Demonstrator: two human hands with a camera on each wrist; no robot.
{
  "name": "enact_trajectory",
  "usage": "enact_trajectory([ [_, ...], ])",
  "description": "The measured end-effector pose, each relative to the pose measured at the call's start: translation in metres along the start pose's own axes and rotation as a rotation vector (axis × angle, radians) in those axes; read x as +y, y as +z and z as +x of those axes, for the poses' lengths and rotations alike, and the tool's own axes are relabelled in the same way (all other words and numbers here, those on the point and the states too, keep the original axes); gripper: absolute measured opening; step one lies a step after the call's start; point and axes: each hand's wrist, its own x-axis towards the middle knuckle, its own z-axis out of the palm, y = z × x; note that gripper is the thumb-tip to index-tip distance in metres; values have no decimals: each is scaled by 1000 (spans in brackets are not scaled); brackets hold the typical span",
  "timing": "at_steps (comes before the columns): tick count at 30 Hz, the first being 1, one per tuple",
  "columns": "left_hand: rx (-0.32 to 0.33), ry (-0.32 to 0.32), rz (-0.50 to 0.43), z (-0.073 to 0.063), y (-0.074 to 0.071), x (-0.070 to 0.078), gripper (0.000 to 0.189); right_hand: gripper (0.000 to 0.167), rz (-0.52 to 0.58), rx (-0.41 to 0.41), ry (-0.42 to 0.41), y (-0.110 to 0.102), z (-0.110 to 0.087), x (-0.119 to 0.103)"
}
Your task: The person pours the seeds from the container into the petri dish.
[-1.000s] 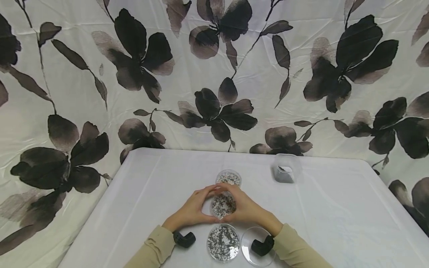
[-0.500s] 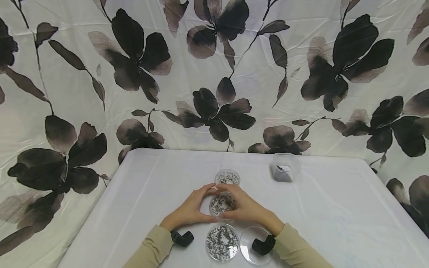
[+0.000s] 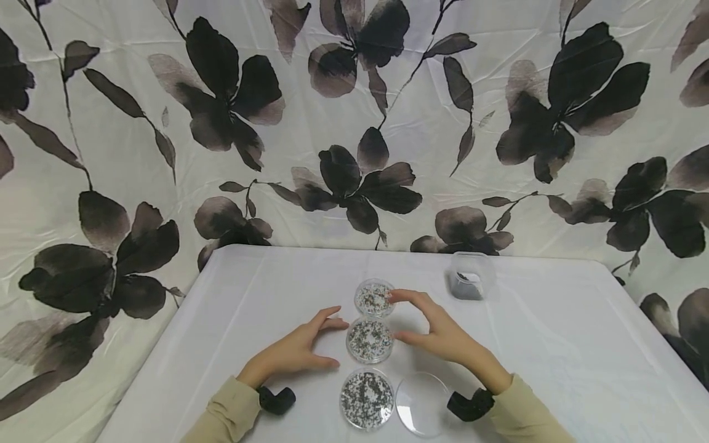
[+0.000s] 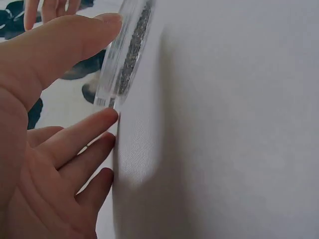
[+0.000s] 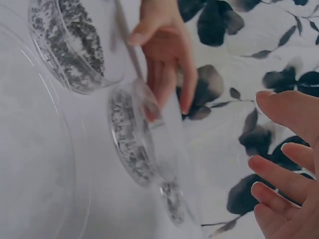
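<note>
Three clear petri dishes of dark and white granules stand in a column: the back dish (image 3: 372, 298), the middle dish (image 3: 369, 340) and the larger front dish (image 3: 367, 400). My left hand (image 3: 296, 347) is left of the middle dish, fingers spread and apart from it in the head view. My right hand (image 3: 443, 329) lies on the other side, thumb tip near the middle dish and forefinger overlapping the back dish's right rim. In the left wrist view, the thumb overlaps a dish (image 4: 134, 55) seen edge-on. The right wrist view shows loose, parted fingers (image 5: 281, 177) holding nothing.
A clear round lid (image 3: 423, 403) lies right of the front dish. At the back right of the white table (image 3: 554, 344) stands a clear plastic tub (image 3: 468, 286) with dark grey material in it. A floral cloth (image 3: 354, 80) hangs behind the table.
My hands, earlier joined around the middle dish, have parted. The left has drawn back to the left; the right has moved right, its forefinger now by the back dish. The dishes stay in line.
</note>
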Motion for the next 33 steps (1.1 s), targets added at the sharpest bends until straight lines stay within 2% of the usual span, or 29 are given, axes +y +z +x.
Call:
enact_trajectory([
  [4,-32,-18,5,-13,3,6,101,64,36,41,13,-14,-18,0],
  [9,-50,-34,17,-35,12,14,98,64,90,40,38,-24,-45,1],
  [13,-35,-32,35,-50,21,21,96,63,124,41,35,-23,-69,2],
  [18,-27,-35,4,-65,38,30,99,61,174,21,39,-13,-92,3],
  [23,-12,34,2,-64,56,33,107,69,183,-18,87,-3,-111,3],
  [29,106,34,-2,-56,71,31,107,103,70,-91,273,9,-121,4],
  [31,145,50,32,-54,74,30,105,109,40,-121,291,13,-121,5],
  [33,186,101,84,-52,76,27,103,112,30,-140,279,15,-120,5],
])
